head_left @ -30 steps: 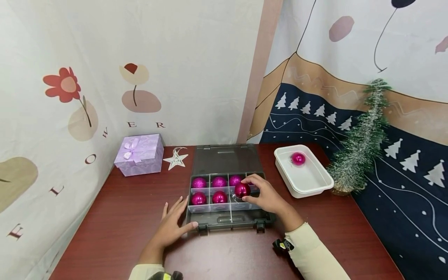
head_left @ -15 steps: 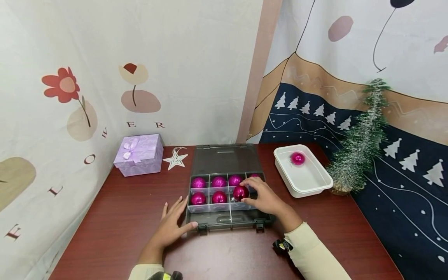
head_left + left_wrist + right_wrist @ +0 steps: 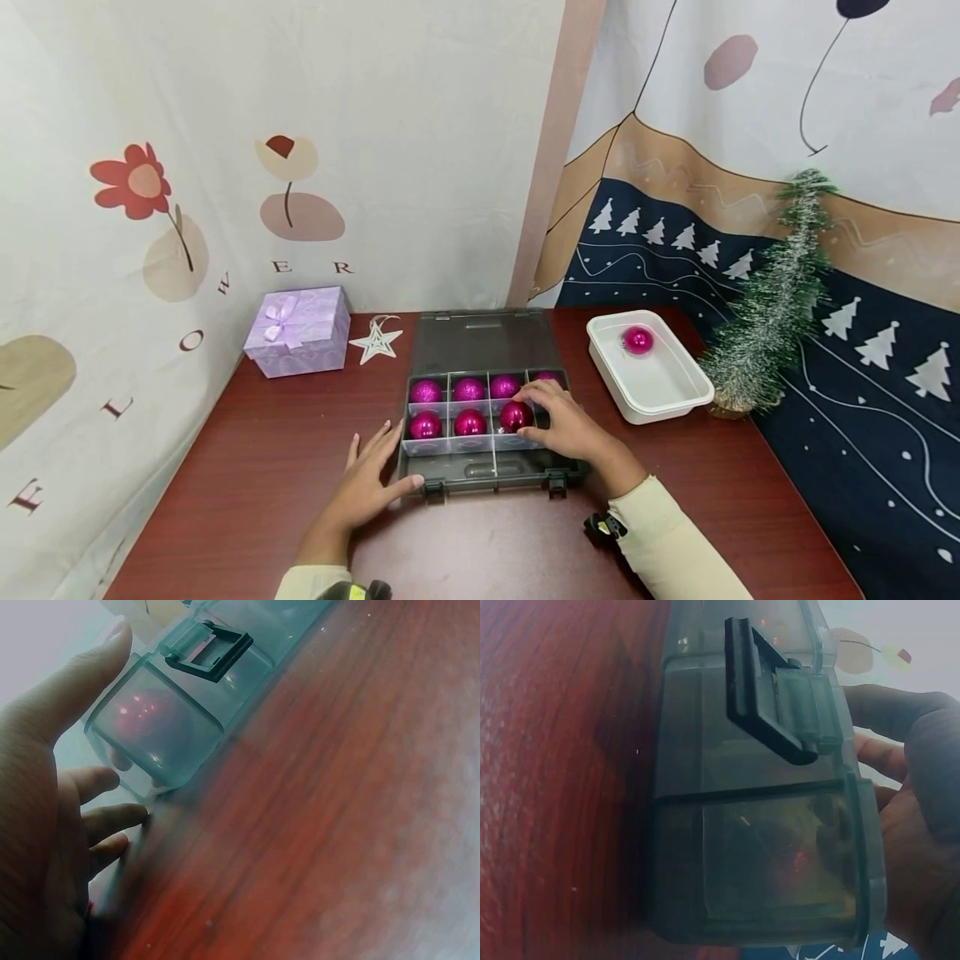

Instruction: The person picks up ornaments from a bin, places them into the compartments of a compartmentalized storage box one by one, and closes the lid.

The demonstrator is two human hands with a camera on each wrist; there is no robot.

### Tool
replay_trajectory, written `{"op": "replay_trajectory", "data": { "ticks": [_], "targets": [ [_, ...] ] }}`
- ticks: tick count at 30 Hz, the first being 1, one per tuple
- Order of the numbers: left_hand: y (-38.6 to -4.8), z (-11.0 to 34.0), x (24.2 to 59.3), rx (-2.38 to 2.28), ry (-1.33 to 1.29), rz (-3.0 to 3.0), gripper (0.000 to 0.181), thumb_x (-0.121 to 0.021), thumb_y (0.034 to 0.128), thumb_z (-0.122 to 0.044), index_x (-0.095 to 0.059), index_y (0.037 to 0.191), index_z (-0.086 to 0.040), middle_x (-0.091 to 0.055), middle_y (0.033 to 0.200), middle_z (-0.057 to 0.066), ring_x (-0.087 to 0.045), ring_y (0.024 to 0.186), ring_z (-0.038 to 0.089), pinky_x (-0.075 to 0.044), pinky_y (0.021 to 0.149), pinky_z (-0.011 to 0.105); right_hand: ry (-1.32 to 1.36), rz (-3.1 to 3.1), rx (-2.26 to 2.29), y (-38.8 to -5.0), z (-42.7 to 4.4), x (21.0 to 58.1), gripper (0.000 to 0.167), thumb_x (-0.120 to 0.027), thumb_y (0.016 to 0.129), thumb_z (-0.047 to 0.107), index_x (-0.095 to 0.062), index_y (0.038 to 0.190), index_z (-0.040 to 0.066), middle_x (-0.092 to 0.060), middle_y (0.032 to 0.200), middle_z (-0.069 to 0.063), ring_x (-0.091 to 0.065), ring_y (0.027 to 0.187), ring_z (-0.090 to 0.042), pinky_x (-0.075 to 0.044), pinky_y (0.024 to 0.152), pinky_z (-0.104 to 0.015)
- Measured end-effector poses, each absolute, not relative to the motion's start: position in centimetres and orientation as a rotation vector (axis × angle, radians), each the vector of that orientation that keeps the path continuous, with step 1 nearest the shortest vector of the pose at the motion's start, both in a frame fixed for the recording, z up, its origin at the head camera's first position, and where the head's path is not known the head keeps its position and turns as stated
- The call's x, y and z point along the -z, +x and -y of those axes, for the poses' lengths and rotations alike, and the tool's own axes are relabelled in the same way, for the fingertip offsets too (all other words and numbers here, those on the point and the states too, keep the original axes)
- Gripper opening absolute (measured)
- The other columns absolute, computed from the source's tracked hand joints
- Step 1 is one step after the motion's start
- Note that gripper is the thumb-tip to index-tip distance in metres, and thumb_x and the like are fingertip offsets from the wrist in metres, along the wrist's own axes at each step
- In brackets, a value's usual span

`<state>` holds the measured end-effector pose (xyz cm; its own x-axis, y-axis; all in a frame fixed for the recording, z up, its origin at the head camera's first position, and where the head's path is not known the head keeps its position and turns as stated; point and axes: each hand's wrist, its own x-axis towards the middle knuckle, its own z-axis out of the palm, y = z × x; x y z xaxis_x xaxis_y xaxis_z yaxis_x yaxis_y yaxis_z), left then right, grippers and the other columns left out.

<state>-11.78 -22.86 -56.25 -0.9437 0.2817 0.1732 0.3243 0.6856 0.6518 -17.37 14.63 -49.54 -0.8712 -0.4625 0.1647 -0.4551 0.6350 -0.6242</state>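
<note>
My right hand point(image 3: 566, 423) pinches a shiny magenta Christmas ball point(image 3: 514, 416) between thumb and fingers, low in the third front compartment of a smoky clear divider box point(image 3: 457, 469). The ball's silver cap points toward the lower left. Two shiny balls sit to its left in the front row, and a row of glittery magenta balls point(image 3: 469, 389) lies behind; the rightmost is partly covered by my hand. My left hand point(image 3: 365, 485) rests against the box's left side, fingers spread and thumb at the front corner. The left wrist view shows that hand point(image 3: 67, 757) beside the clear wall.
A white tray point(image 3: 626, 392) with one shiny magenta ball point(image 3: 638, 340) stands to the right, near a frosted small tree point(image 3: 776, 325). At the back left are a lilac gift box point(image 3: 300, 333) and a white star ornament point(image 3: 377, 342). The box's lid point(image 3: 486, 342) lies back, raised.
My right hand has shifted slightly left and lowered the shiny ball into the third front compartment. The left hand has stayed in place.
</note>
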Motion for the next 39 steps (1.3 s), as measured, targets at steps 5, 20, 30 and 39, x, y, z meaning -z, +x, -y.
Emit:
{"op": "replay_trajectory", "data": {
  "ticks": [5,20,30,39],
  "targets": [
    [-11.7,22.9,56.3,1.101,-0.514,2.82,0.099,-0.082,0.0893,-0.052,-0.043,0.167,-0.005,-0.047,0.17,0.021,-0.036,0.161,0.053,0.0,0.128,0.083,-0.804,-2.822,1.099,-17.3,-14.8,49.4,0.049,-0.087,0.094,0.015,-0.07,0.14,0.009,-0.064,0.147,-0.014,-0.052,0.145,-0.037,-0.045,0.119,-0.072],
    [-11.7,23.0,56.3,1.068,-0.533,2.793,0.099,-0.082,0.089,-0.054,-0.044,0.166,-0.004,-0.05,0.169,0.022,-0.038,0.159,0.054,-0.003,0.126,0.085,-0.809,-2.891,1.275,-17.6,-17.2,48.3,0.045,-0.087,0.092,0.008,-0.072,0.134,0.003,-0.066,0.141,-0.016,-0.056,0.137,-0.039,-0.052,0.113,-0.068],
    [-11.7,22.8,56.2,1.09,-0.532,2.804,0.098,-0.082,0.0899,-0.052,-0.043,0.167,-0.005,-0.048,0.17,0.021,-0.036,0.16,0.053,-0.001,0.128,0.083,-0.662,-2.921,1.467,-18.7,-20.6,47.8,0.042,-0.083,0.094,0.005,-0.071,0.135,0.001,-0.065,0.144,-0.021,-0.06,0.134,-0.04,-0.055,0.102,-0.061],
    [-11.7,22.9,56.3,1.059,-0.536,2.81,0.099,-0.081,0.0897,-0.054,-0.043,0.167,-0.005,-0.049,0.169,0.021,-0.038,0.16,0.052,-0.002,0.127,0.084,-0.507,-2.977,1.548,-19.8,-23.5,47.3,0.038,-0.078,0.1,0.008,-0.071,0.136,-0.001,-0.067,0.144,-0.022,-0.058,0.132,-0.042,-0.05,0.097,-0.05]
  ]
}}
